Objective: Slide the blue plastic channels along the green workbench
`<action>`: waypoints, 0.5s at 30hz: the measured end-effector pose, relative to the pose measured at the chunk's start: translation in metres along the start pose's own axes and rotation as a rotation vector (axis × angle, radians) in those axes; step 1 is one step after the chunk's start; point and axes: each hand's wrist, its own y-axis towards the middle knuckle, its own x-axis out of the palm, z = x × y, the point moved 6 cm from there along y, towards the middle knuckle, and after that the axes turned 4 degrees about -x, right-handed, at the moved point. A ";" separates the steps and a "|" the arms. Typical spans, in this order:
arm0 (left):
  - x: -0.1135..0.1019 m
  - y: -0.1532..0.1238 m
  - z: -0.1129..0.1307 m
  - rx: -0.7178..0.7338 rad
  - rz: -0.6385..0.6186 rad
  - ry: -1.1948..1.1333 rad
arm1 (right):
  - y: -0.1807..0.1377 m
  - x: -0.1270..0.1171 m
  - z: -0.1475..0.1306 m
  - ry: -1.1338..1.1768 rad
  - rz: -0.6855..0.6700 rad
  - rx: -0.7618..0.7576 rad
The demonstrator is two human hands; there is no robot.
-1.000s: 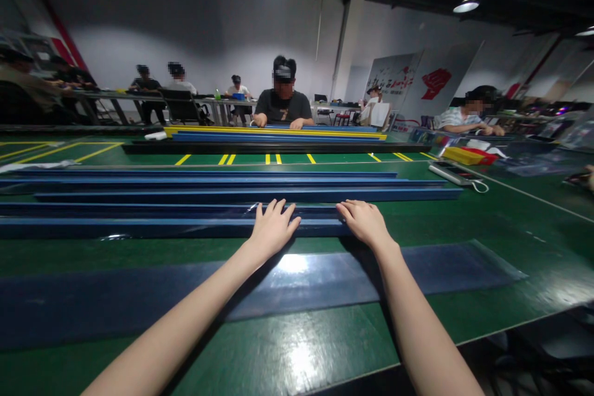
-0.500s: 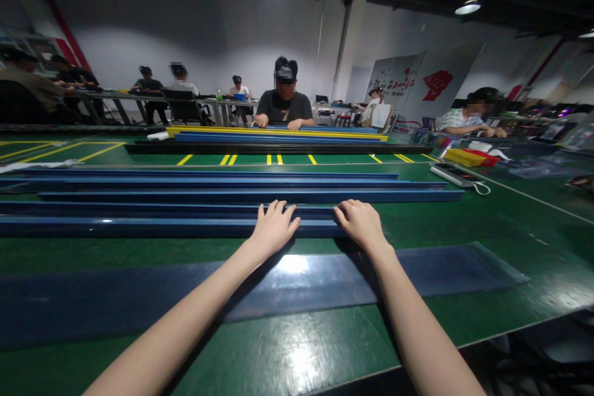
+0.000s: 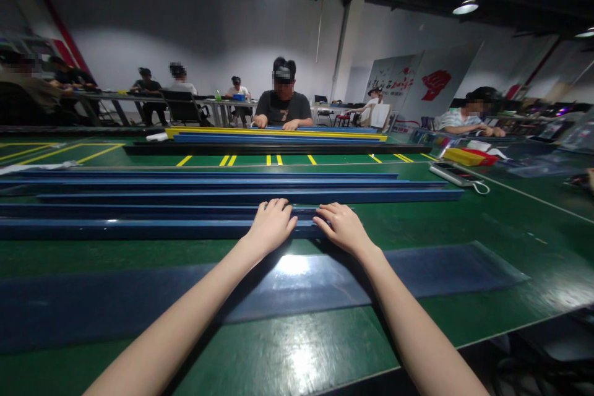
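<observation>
Both of my hands rest on the end section of a long blue channel strip lying across the green table. My left hand lies over it, fingers curled across the top and thumb on the near side. A short way to the right, my right hand bends its fingers over the strip near its right end, thumb pointing left. That end is partly hidden by the right hand. Closer to me, a flat, clear, bluish plastic sheet lies beneath my forearms.
More blue strips lie parallel beyond my hands. Farther back are a black strip and a yellow strip, where a co-worker sits. A white power strip and a yellow tray are at right on the green table.
My right hand has slid left along the blue channel strip, closer to my left hand. My left hand has shifted only slightly left.
</observation>
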 end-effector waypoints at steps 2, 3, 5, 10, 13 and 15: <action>-0.001 -0.002 0.010 0.090 -0.022 -0.041 | 0.000 0.001 -0.002 0.035 0.004 -0.040; -0.001 -0.003 0.013 0.118 -0.034 -0.053 | 0.000 0.001 -0.003 0.047 0.005 -0.053; 0.000 -0.004 0.016 0.125 -0.058 -0.065 | 0.000 -0.001 -0.001 0.055 0.008 -0.056; -0.001 -0.004 0.013 0.078 -0.068 -0.027 | -0.002 -0.012 0.013 -0.048 0.048 0.087; -0.003 -0.003 0.009 0.053 -0.053 0.031 | -0.006 -0.019 0.024 -0.120 0.088 0.201; -0.004 -0.002 0.005 0.015 -0.043 0.066 | -0.008 -0.022 0.029 -0.165 0.126 0.263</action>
